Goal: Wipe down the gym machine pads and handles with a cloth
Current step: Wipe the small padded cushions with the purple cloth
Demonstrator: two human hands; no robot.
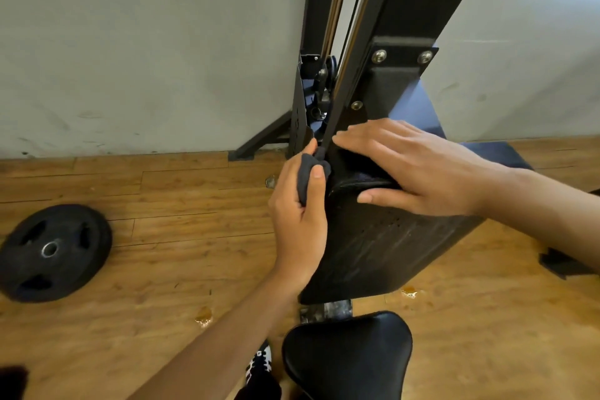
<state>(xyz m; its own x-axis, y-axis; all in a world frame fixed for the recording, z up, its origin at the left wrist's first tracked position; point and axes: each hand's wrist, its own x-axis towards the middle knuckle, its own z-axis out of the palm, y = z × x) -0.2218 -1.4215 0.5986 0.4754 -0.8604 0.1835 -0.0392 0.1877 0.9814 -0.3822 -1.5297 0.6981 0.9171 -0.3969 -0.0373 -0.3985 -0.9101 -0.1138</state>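
Cloth [305,178], dark grey and bunched, is gripped in the left hand [298,227], pressed against the left edge of the black pad [389,247] by the machine's upright. Right hand [422,169] lies flat on the pad's top, fingers straight. A weight plate [53,252] lies on the wooden floor [162,302].

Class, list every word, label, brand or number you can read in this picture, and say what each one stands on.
No text here can be read.
Machine side plate: faint vertical marks, too blurred to read.
Shoe: white markings, no legible word.
Weight plate: no lettering legible.
Cloth gripped by the left hand: no print visible.
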